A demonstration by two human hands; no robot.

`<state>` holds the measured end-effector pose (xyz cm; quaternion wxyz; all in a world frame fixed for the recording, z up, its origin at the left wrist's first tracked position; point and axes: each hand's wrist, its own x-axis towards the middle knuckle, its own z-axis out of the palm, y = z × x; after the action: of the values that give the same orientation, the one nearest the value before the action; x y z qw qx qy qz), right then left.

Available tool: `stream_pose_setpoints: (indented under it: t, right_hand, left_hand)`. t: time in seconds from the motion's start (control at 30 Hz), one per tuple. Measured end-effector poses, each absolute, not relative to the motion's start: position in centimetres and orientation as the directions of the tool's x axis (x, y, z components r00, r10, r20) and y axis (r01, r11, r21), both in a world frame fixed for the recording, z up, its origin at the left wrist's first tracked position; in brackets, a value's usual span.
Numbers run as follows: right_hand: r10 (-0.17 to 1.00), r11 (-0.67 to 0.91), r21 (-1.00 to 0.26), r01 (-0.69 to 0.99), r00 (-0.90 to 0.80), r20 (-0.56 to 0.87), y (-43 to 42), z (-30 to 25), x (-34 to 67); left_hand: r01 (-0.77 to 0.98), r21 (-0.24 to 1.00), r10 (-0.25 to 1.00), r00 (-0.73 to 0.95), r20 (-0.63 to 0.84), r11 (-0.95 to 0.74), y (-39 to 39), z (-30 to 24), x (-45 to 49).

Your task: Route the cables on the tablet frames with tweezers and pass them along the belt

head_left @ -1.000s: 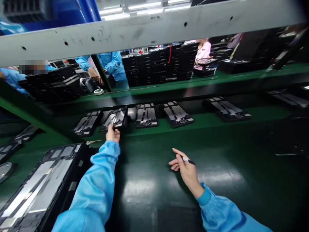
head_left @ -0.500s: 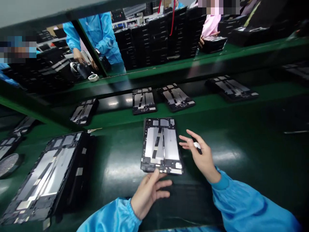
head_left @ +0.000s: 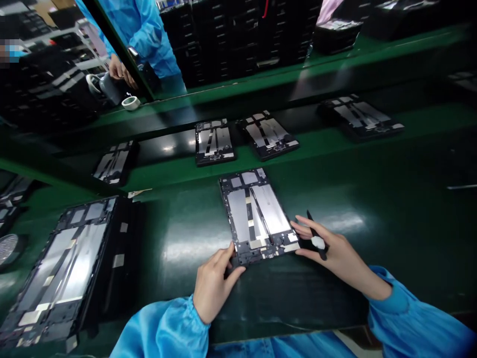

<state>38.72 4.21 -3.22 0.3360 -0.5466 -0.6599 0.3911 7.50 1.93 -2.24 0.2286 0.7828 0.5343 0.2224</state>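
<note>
An open tablet (head_left: pixel 274 209) with silver panels and ribbon cables lies at the middle of the green bench. My left hand (head_left: pixel 213 281) grips its near left corner, thumb at the front edge and fingers along the side. At the near right corner, my right hand (head_left: pixel 335 248) touches the tablet with fingertips on the side and thumb at the front. Tucked in that same hand is a slim black pointed tool (head_left: pixel 311 220) with a white lump on it; its exact kind I cannot tell.
A stack of similar tablets (head_left: pixel 93 223) stands at the left. More open tablets (head_left: pixel 214 141) lie along the back strip. A round metal-mesh object (head_left: pixel 8 248) sits at the left edge. Past the divider are a tape roll (head_left: pixel 130 103), black stacks (head_left: pixel 238 44) and a co-worker's blue sleeve (head_left: pixel 149 30).
The tablet has turned, its near end swinging right. My left hand has moved to its near left corner, and my right hand has come onto its near right corner. The view has tilted down.
</note>
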Motion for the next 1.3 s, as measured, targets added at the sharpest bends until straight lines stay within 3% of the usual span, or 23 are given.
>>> stream_pose_setpoints:
  t: [0.17,0.23,0.37,0.47,0.63,0.73,0.83,1.07,1.3]
  right_hand:
    - [0.987,0.098,-0.868,0.486,-0.159,0.022,4.3,-1.9,39.0]
    - [0.987,0.135,-0.850,0.509,-0.143,0.071,4.0,-1.0,38.2]
    - [0.950,0.250,-0.862,0.441,-0.283,0.130,3.6,0.1,34.8]
    - [0.890,0.308,-0.877,0.369,-0.437,0.129,4.0,0.1,32.2]
    - [0.875,0.357,-0.859,0.367,-0.454,0.169,5.2,0.0,29.8]
    - [0.884,0.368,-0.852,0.373,-0.426,0.195,5.5,0.2,29.3]
    - [0.886,0.375,-0.846,0.380,-0.416,0.206,5.4,0.3,29.2]
    - [0.883,0.374,-0.837,0.400,-0.430,0.189,5.4,0.2,29.1]
    - [0.874,0.341,-0.847,0.408,-0.468,0.126,5.1,0.4,29.2]
  left_hand:
    - [0.800,0.388,0.889,0.407,0.211,-0.458,2.3,-0.6,7.1]
    - [0.778,0.365,0.859,0.447,0.250,-0.511,2.4,0.0,7.3]
    - [0.701,0.406,0.810,0.513,0.284,-0.586,2.5,0.0,8.5]
    - [0.644,0.512,0.821,0.491,0.293,-0.568,2.9,-0.3,9.1]
    - [0.528,0.776,0.918,0.361,0.163,-0.345,3.2,-0.8,9.3]
    - [0.482,0.853,0.956,0.287,0.062,-0.200,3.3,-1.1,9.4]
    - [0.484,0.858,0.961,0.274,0.038,-0.172,3.4,-1.1,9.3]
    - [0.502,0.785,0.917,0.342,0.206,-0.363,3.8,-0.6,8.8]
    - [0.584,0.747,0.923,0.370,0.105,-0.319,3.5,-0.2,8.9]
